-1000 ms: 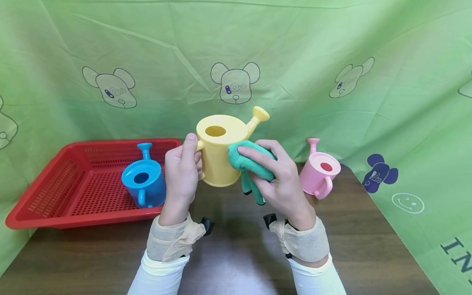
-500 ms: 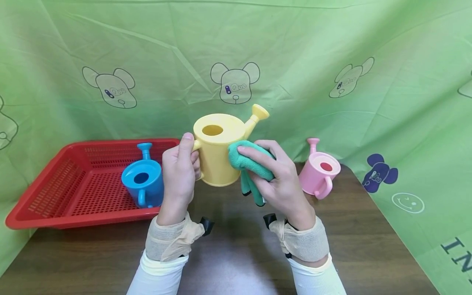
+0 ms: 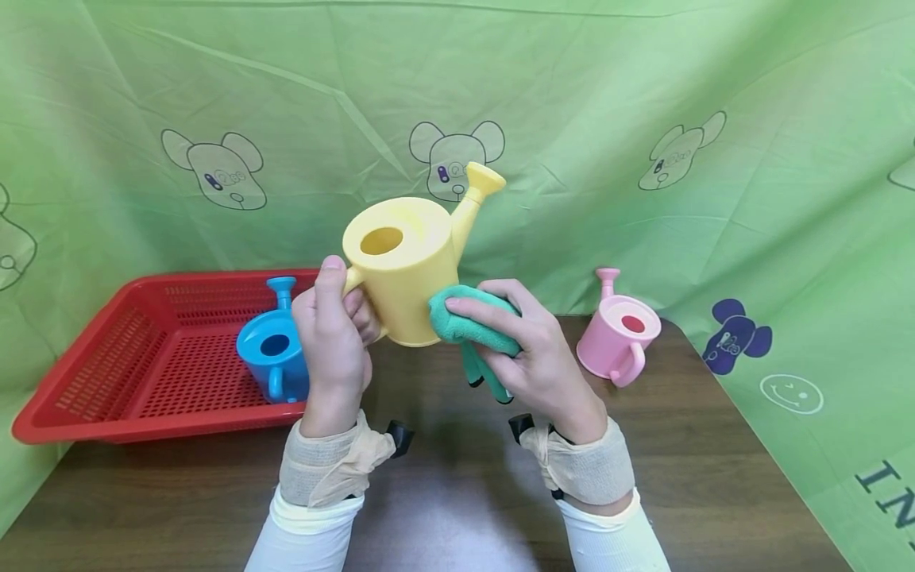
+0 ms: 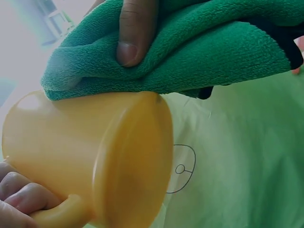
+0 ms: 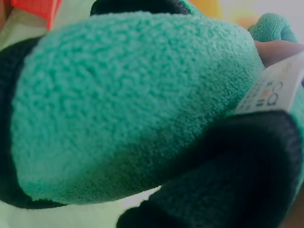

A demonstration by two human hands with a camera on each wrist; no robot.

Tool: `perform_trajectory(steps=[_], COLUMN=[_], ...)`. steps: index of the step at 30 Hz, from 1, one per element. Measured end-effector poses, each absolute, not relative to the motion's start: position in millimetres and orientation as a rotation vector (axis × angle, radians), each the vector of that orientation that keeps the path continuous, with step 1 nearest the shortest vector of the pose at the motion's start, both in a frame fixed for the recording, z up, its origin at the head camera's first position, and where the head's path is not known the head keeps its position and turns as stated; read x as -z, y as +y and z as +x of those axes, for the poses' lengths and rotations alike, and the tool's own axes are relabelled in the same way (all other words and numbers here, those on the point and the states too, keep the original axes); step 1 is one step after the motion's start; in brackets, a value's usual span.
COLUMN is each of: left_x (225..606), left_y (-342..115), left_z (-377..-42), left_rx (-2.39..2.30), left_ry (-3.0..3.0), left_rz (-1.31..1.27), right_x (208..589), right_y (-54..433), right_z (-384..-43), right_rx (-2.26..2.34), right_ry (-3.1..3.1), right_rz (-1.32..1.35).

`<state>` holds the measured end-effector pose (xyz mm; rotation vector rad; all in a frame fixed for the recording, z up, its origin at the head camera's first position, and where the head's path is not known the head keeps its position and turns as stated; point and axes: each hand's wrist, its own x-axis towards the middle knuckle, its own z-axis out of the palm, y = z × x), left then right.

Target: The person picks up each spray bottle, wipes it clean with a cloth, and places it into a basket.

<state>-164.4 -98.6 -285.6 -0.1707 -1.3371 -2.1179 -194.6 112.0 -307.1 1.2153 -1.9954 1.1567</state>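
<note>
My left hand (image 3: pixel 332 342) grips the handle of a yellow watering can (image 3: pixel 407 274), its thumb up along the handle's top. The can is held above the table, tilted, with its spout pointing up and to the right. A folded green cloth (image 3: pixel 468 322) with dark edging is bunched in my right hand (image 3: pixel 539 353). That cloth presses against the can's right side, low on the body. In the left wrist view the cloth (image 4: pixel 156 61) touches the can's wall (image 4: pixel 57 137), near its base. Cloth fills most of the right wrist view, where a white label (image 5: pixel 273 90) shows.
A red perforated basket (image 3: pixel 164 425) stands on the left of the wooden table (image 3: pixel 457 500), with a blue watering can (image 3: pixel 275 349) inside. At the right back, a pink watering can (image 3: pixel 618 338) stands on the table. A green printed curtain (image 3: pixel 572 95) hangs behind.
The yellow watering can has moved left and up and tilts more, its spout rising. My right hand has shifted slightly left and down with the cloth, which stays against the can.
</note>
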Motion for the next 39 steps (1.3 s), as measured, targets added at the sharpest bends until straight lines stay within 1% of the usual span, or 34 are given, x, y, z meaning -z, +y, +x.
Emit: perform_trajectory(steps=[12, 27, 39], left_x=[286.4, 285.4, 287.1], left_y=[-103.9, -104.8, -102.9], left_z=[-166.3, -162.2, -162.1], left_rx=[2.106, 2.208, 2.159], left_ry=[-1.265, -1.413, -1.526], left_rz=[-0.21, -0.224, -0.236], right_x=[308.1, 306.3, 302.9], right_y=[114.5, 121.6, 119.9], right_z=[-197.2, -201.1, -197.4], right_rx=[-1.152, -1.165, -1.283], right_ry=[-2.017, -1.946, -1.83], right_rz=[1.198, 0.994, 0.944])
